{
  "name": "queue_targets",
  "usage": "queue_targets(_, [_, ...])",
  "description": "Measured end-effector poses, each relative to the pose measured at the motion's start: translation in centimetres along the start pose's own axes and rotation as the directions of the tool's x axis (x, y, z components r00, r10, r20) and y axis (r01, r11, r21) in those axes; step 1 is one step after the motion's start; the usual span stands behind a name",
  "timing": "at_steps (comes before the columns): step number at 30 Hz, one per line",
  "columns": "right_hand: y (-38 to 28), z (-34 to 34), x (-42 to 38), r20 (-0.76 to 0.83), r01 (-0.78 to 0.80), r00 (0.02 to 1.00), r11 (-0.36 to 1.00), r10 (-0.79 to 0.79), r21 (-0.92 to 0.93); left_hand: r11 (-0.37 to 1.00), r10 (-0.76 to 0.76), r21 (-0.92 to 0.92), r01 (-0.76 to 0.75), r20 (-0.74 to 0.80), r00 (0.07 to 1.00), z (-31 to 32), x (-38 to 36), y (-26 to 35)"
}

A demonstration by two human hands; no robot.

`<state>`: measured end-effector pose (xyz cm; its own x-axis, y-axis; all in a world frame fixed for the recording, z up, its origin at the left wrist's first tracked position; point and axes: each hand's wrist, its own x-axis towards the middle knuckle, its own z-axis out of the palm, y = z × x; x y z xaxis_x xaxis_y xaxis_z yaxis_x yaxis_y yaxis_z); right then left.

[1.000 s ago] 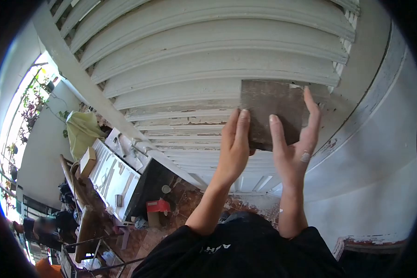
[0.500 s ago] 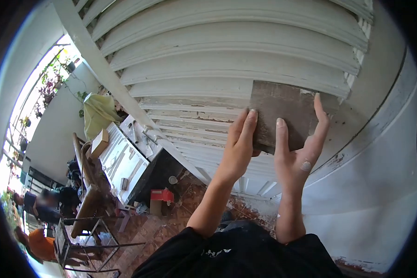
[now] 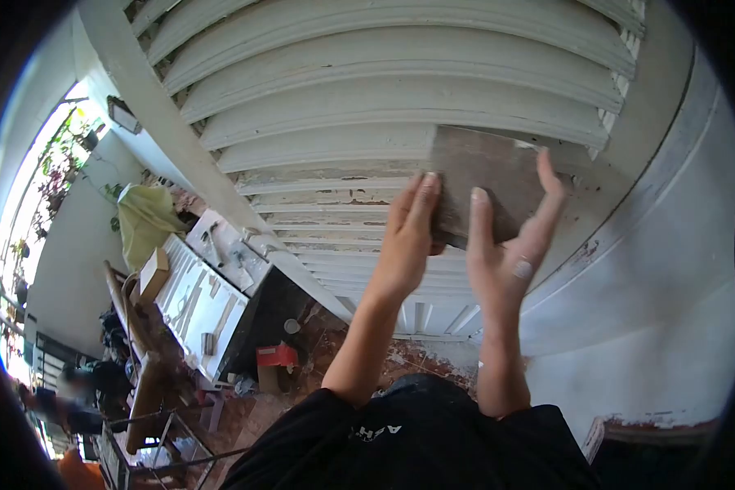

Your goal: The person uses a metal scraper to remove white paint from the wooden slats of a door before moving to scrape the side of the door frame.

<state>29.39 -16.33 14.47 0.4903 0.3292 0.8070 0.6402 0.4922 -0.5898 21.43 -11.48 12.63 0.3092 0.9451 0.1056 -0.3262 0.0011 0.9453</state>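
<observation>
Our grip is closed on a flat grey sheet from both sides: the left hand pinches its left edge, and the right hand lays its thumb on the near face while one finger runs up along the right edge; its other fingers are hidden. We have the sheet right of the scene's middle, in front of a white slatted panel and near that panel's right upright. Whether its far face touches the slats, we cannot tell.

To hold it well, we judge that both hands should share the load evenly, thumbs pressing lightly, so the sheet neither bows nor tips. It sits a little tilted, so we could check its top edge against the slats. We should mind the flaking paint just left of the left hand, which might catch a corner. A white-topped desk bearing a metal cylinder stands well apart on the left.
</observation>
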Motion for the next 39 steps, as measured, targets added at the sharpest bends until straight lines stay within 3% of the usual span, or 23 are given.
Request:
queue_targets(5, [-0.8,0.3,-0.1,0.041,-0.036,0.998,0.996,0.039,-0.080,0.999,-0.014,-0.035,0.016,0.048,0.999,-0.1,-0.2,0.9])
queue_targets(7, [-1.5,0.2,0.1,-0.016,-0.154,0.988,0.988,0.154,-0.025,0.999,-0.031,-0.014,0.032,0.096,0.995,0.3,-0.2,1.0])
queue_targets(9, [-1.1,0.5,-0.1,-0.014,-0.092,0.996,0.993,0.091,-0.074,0.998,-0.031,-0.052,0.034,0.054,0.998,0.3,0.1,1.3])
queue_targets(11, [-1.7,0.8,-0.5,-0.043,-0.067,0.997,0.990,0.062,-0.127,0.996,-0.012,-0.083,0.026,0.176,0.984,-0.6,0.2,1.1])
queue_targets(15, [-1.1,0.2,-0.2,-0.030,-0.111,0.994,0.987,0.108,-0.119,0.994,-0.071,-0.067,0.085,0.194,0.978,-0.3,0.0,1.1])
queue_targets(20, [-0.7,-0.1,0.1,-0.015,-0.174,0.985,0.984,0.174,0.038,0.998,-0.064,0.005,0.065,0.185,0.981,0.3,0.0,1.1])
queue_targets(23, [-0.9,0.3,-0.2,-0.034,-0.107,0.994,0.993,0.106,-0.041,0.998,-0.066,-0.007,0.069,0.201,0.977,-0.3,0.0,1.4])
queue_targets(30, [-0.1,-0.5,0.4,-0.005,-0.093,0.996,0.995,0.093,-0.020,0.999,0.008,-0.048,-0.001,0.137,0.991,0.9,0.1,0.4])
queue_targets(33, [-0.2,-0.3,0.5,-0.014,-0.161,0.987,0.987,0.161,0.012,0.999,0.008,-0.039,0.000,0.196,0.981,0.7,0.2,0.5])
queue_targets(39, [-0.1,0.8,-0.2,0.024,-0.119,0.993,0.992,0.118,0.044,1.000,-0.015,-0.003,0.015,0.087,0.996,-0.5,-0.3,1.3])
